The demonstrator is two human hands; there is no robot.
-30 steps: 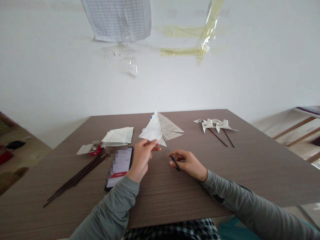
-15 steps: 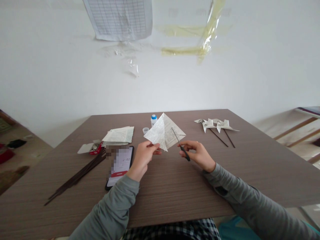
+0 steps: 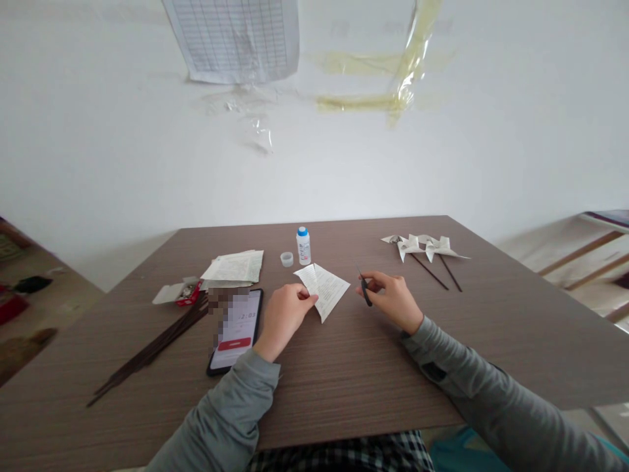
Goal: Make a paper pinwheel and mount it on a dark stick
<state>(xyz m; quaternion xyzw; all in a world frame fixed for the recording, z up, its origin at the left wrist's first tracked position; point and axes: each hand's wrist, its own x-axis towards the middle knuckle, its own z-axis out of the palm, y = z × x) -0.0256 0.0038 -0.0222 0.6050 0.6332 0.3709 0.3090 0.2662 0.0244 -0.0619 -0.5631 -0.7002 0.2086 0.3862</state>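
A creased square of printed paper [image 3: 328, 292] is pinched at its left side by my left hand [image 3: 289, 314]. Its upper edge shows a slit or fold near the middle. My right hand [image 3: 393, 298] is closed around a pair of dark-handled scissors [image 3: 365, 289], whose thin blades point up and away. The blades are apart from the paper, to its right. Just beyond the paper stands a white glue bottle [image 3: 304, 246] with a blue top, and a small translucent cap [image 3: 286, 259] lies beside it.
At left are a stack of printed paper [image 3: 233, 269], a red box of small metal pieces [image 3: 187, 292], a bundle of dark sticks [image 3: 147, 347] and a phone [image 3: 236, 334]. Paper pinwheels [image 3: 437, 247] on sticks lie at the back right. A white wall [image 3: 314, 170] stands behind the table [image 3: 344, 387].
The paper has come down and turned in my left hand, uncovering the glue bottle. The scissors have left the paper's right part, and their blades now point up beside it.
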